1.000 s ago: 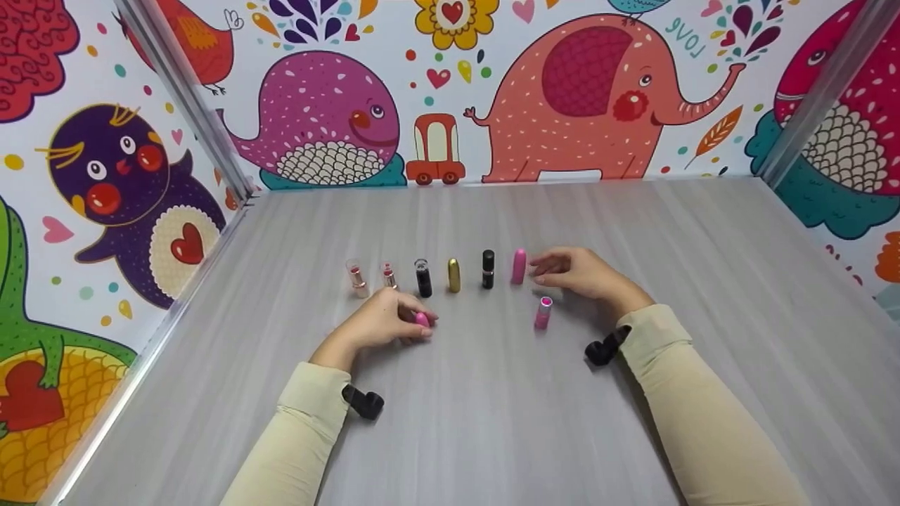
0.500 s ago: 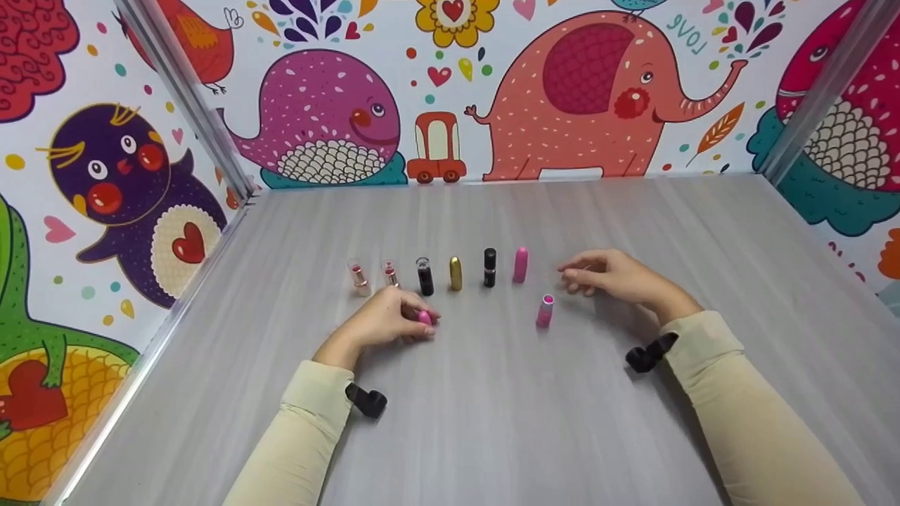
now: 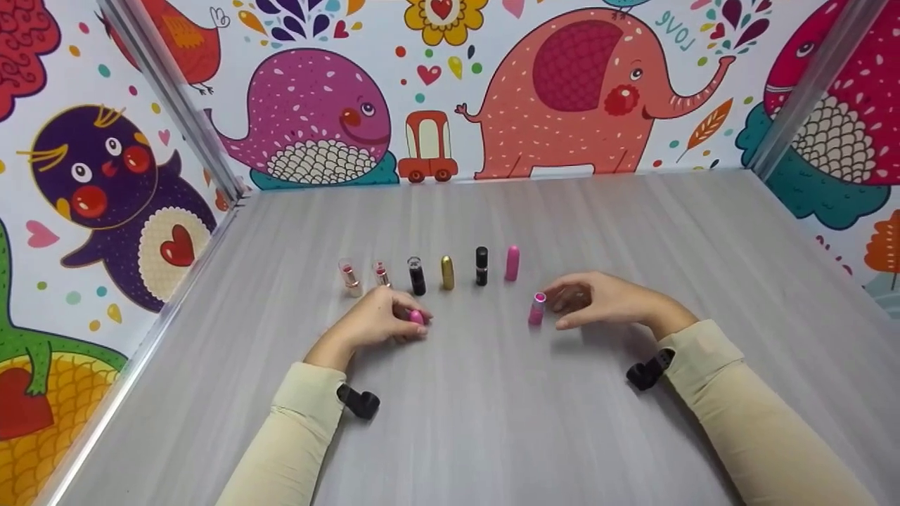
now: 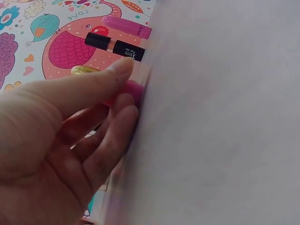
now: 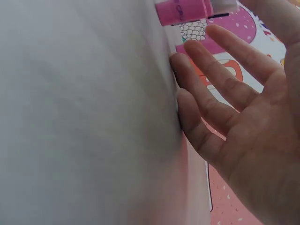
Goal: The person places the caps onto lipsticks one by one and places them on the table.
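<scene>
In the head view my left hand [image 3: 373,316] pinches a pink lipstick [image 3: 416,318] between thumb and fingers, low over the table. The left wrist view shows the pink base of that lipstick [image 4: 135,90] close to the tabletop, its rest covered by the fingers. My right hand [image 3: 608,302] is spread beside a standing pink lipstick [image 3: 536,310] with a silver collar, thumb in front and fingers behind. In the right wrist view this lipstick [image 5: 185,11] appears at the top, apart from the spread fingers [image 5: 218,84].
Behind the hands stands a row: two clear-capped lipsticks [image 3: 351,280] [image 3: 382,273], a black one [image 3: 417,277], a gold one [image 3: 448,273], a black tube [image 3: 481,266] and a pink lipstick [image 3: 512,263]. Patterned panels [image 3: 436,77] border the grey table [image 3: 464,422].
My right hand first drew right, away from the row's pink lipstick, then came forward and left to the silver-collared one, its fingers spreading. My left hand keeps its pinch.
</scene>
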`<act>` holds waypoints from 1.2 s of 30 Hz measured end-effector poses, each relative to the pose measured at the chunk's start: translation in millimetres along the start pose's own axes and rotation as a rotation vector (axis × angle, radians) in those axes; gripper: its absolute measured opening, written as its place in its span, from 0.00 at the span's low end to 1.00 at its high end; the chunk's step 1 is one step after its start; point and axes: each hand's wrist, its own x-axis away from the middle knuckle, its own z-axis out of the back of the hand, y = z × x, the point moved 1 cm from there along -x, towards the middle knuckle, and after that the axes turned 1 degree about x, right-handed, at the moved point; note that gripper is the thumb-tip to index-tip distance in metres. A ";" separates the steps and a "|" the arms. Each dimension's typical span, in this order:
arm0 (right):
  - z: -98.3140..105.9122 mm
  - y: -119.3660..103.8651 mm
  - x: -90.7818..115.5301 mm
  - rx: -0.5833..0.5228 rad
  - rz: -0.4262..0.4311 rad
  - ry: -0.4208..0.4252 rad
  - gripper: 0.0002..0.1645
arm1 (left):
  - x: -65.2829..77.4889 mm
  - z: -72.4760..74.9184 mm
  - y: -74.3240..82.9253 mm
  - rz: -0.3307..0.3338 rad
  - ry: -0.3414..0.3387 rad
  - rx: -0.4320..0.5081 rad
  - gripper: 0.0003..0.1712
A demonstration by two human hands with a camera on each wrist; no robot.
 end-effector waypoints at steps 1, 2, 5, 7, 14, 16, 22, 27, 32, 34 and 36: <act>-1.3 -1.1 -0.8 0.003 0.000 0.001 0.35 | 0.3 0.2 -0.3 0.000 0.003 0.004 0.13; -2.4 -1.8 -1.5 0.003 0.000 0.004 0.35 | 0.5 0.2 -0.4 0.001 0.006 0.005 0.13; -4.7 -3.1 -2.1 0.004 0.005 0.010 0.35 | 0.0 -0.4 -0.5 0.003 0.009 0.010 0.13; -6.0 -3.5 -2.3 0.018 0.016 0.011 0.35 | 0.0 -1.3 -0.2 0.005 0.009 0.012 0.13; -11.5 -5.2 -4.0 0.087 0.023 0.025 0.28 | 0.5 -4.3 -0.8 0.009 0.004 0.009 0.13; -14.0 -6.4 -4.8 0.089 0.026 0.037 0.25 | 0.6 -4.8 -0.6 0.006 0.006 0.012 0.13; -24.0 -9.5 -10.6 0.110 0.071 0.091 0.16 | 0.3 -4.4 0.9 0.001 0.000 0.017 0.13; -28.2 -2.5 -16.3 0.081 0.102 0.164 0.12 | -1.1 -2.4 2.6 0.002 0.003 0.023 0.13; -27.5 5.0 -19.1 0.055 0.072 0.212 0.11 | -1.2 -1.7 1.6 0.007 0.005 0.041 0.13; -27.9 5.5 -19.6 0.059 0.070 0.206 0.12 | -0.4 -1.8 0.4 0.007 0.006 0.044 0.13; -28.5 5.7 -20.0 0.065 0.073 0.200 0.13 | 0.3 -2.5 -0.7 0.006 0.007 0.045 0.13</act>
